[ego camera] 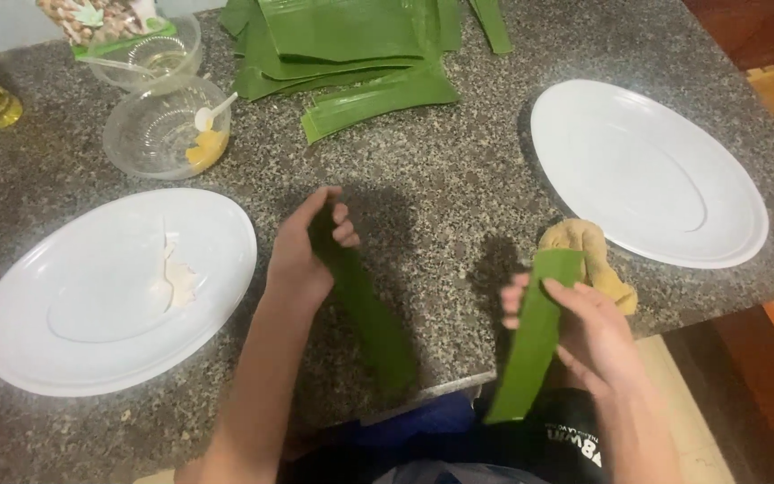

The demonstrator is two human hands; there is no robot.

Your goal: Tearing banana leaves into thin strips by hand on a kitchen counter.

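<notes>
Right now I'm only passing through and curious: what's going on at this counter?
A person is handling green leaf strips over a speckled counter. The left hand holds a dark strip, and the right hand holds a lighter strip. A leaf pile lies at the back. Left plate carries a small white scrap; right plate is bare. A tan cloth sits by the right hand, and a clear bowl holds a spoon.
</notes>
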